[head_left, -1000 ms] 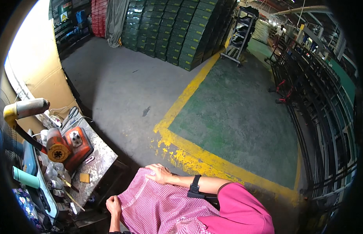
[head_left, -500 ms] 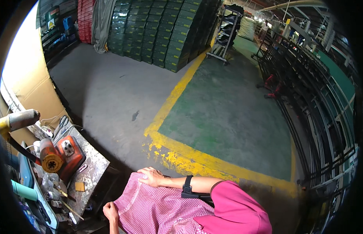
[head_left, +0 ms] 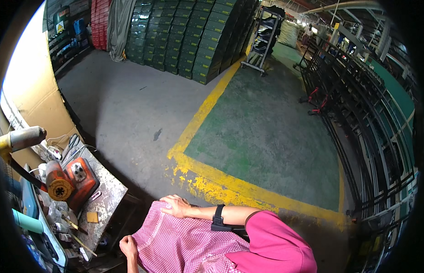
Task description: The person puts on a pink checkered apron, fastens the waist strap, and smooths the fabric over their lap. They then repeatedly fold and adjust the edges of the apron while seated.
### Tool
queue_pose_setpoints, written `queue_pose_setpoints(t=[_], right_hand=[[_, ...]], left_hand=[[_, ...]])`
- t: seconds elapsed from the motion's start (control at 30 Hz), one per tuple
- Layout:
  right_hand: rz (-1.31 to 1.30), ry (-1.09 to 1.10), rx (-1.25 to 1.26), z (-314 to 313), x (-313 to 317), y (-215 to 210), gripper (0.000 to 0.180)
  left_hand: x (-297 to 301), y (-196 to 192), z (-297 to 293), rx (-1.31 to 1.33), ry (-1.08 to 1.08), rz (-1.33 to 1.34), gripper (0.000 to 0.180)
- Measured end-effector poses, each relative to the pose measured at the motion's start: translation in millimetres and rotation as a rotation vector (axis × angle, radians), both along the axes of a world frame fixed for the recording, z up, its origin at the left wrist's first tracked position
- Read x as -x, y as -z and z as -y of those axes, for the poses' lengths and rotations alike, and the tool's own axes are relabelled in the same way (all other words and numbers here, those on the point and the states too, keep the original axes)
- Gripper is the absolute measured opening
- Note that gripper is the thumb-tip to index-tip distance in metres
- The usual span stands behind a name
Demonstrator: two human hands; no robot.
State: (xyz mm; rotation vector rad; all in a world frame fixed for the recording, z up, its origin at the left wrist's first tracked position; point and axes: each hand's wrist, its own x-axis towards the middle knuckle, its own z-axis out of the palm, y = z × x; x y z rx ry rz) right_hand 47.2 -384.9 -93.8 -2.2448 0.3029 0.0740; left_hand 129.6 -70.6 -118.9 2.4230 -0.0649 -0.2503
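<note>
- Cloth: pink and white check; located at the near edge of the scene, centre to left, spread between both hands; creased along its length; its near end runs out of view, so whether it is worn or loose cannot be told.
- Left hand: fingers curled in, grasping the cloth at its left edge; fingertips partly hidden.
- Right hand: grasping the cloth at its far corner, fingers bent over the edge; farther off than the left hand and to its right.
- Right arm: black strap around the forearm near the wrist; pink sleeve above it, lying over the right part of the cloth.
- Bench: left of the cloth, worn and stained on top; carries an orange unit, a small yellow block on the near part and scissors at the far end.
- Green cylinder: far left, on its side, beside the clutter.
- Far side: stacked green boxes; loaded trolley to their right.
- Floor: yellow line bordering a green area; paint flaked at the near left corner; dark racks along the right.
</note>
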Motion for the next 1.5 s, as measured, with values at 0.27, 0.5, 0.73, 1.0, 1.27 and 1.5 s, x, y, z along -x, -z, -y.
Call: queue_pose_setpoints(t=[0.27, 0.5, 0.73, 1.0, 1.27, 1.5], right_hand=[[-0.007, -0.008, 0.001, 0.7, -1.2, 3.6, 0.056], [-0.015, -0.013, -0.006, -0.3, -1.4, 1.5, 0.056], [-0.015, -0.012, 0.009, -1.3, -3.0, 4.7, 0.056], [-0.020, -0.027, 0.002, -0.8, -3.8, 2.2, 0.057], [-0.015, -0.020, 0.000, 0.5, -1.5, 4.0, 0.057], [-0.017, -0.013, 0.005, -3.0, -4.7, 8.5, 0.056]], left_hand=[[0.7, 0.3, 1.9, -0.013, -0.025, 0.004, 0.027], [4.1, -9.2, 6.1, -0.002, -0.018, 0.028, 0.029], [2.9, -4.3, 3.6, 0.034, -0.006, 0.056, 0.033], [2.5, -2.6, 2.8, 0.056, -0.016, 0.058, 0.033], [3.0, -8.9, 6.0, 0.006, 0.002, 0.022, 0.032], [4.2, -1.8, 1.7, 0.049, -0.040, 0.016, 0.032]])
